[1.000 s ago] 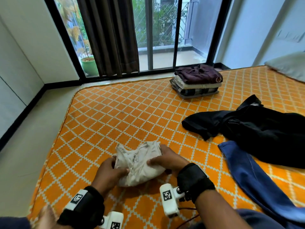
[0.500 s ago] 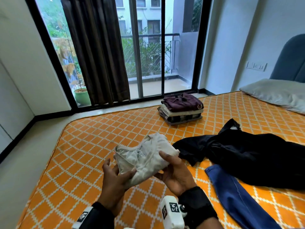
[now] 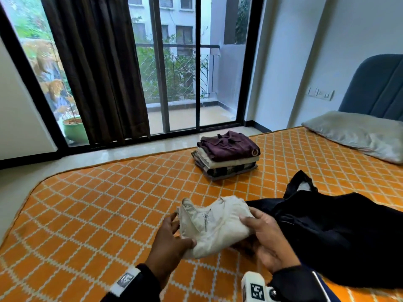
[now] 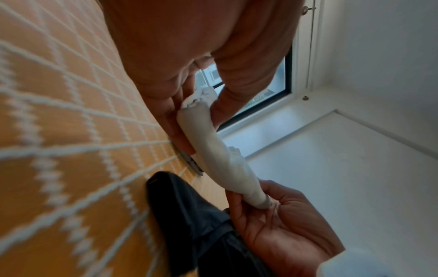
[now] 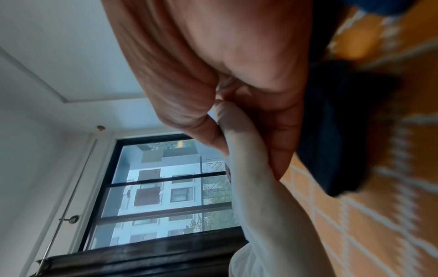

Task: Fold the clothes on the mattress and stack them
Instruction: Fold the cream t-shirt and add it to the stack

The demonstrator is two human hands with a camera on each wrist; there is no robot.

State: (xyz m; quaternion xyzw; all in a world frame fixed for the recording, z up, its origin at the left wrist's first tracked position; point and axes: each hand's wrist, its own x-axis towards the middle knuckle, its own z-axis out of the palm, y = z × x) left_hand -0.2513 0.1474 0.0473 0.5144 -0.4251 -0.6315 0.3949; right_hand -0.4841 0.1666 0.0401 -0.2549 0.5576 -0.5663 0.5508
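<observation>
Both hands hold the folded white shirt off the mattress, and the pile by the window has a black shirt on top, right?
Not black: the top of the pile is maroon, per the head view. Both hands, left and right, do hold the white shirt.

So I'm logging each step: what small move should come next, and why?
Probably carry the folded cream garment, gripped by both hands, left hand and right hand, onto the maroon-topped stack of folded clothes; it looks folded and lifted.
</observation>
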